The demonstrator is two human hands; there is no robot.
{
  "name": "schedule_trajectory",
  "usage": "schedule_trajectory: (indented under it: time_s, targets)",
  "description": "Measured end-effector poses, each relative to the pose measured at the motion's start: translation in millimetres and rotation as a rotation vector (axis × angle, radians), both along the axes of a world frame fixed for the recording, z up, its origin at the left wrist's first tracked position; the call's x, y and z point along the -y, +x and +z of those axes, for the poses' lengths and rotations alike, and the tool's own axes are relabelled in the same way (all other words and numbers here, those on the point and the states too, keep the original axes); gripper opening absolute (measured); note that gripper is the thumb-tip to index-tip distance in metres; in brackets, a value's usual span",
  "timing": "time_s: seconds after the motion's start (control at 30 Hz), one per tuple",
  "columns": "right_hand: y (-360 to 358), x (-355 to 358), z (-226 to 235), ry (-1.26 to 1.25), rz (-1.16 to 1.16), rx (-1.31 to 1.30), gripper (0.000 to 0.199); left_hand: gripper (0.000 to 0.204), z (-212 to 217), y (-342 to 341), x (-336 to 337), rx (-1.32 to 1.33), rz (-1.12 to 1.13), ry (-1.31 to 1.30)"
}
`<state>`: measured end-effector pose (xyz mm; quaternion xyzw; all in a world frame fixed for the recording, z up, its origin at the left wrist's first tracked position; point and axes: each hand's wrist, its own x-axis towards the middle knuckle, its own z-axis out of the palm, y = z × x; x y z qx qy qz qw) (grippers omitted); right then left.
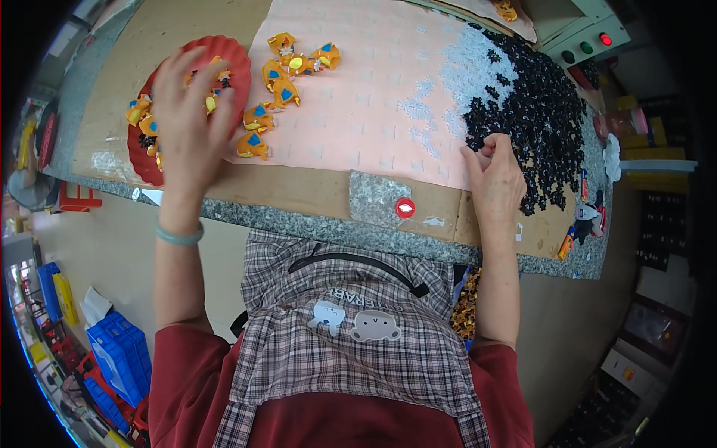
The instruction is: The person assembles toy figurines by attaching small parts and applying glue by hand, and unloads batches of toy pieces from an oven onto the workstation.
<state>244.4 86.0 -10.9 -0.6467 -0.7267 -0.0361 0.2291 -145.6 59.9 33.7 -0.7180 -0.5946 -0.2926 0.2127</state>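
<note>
Your left forearm (178, 280) reaches away from you, nearly straight, with the wrist (181, 209) roughly in line. Your left grip (190, 123) is spread, its back facing up; the fingers (172, 78) fan forward, blurred, with the thumb apart from them. Your right forearm (499, 287) runs forward too, well apart from the left. Your right grip (499, 178) has its fingers curled inward near the thumb; whether the tips touch is unclear.
</note>
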Motion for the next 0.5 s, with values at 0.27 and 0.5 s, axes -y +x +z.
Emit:
schedule_trajectory:
  time_s: [0.27, 0.5]
  targets:
    - [21, 4, 10, -0.168, 0.105, -0.149, 0.024, 0.045, -25, 41, -54, -0.085, -0.084, -0.180]
    - [16, 19, 19, -0.166, 0.105, -0.122, 0.019, 0.041, -55, 56, -93, -0.192, -0.017, -0.347]
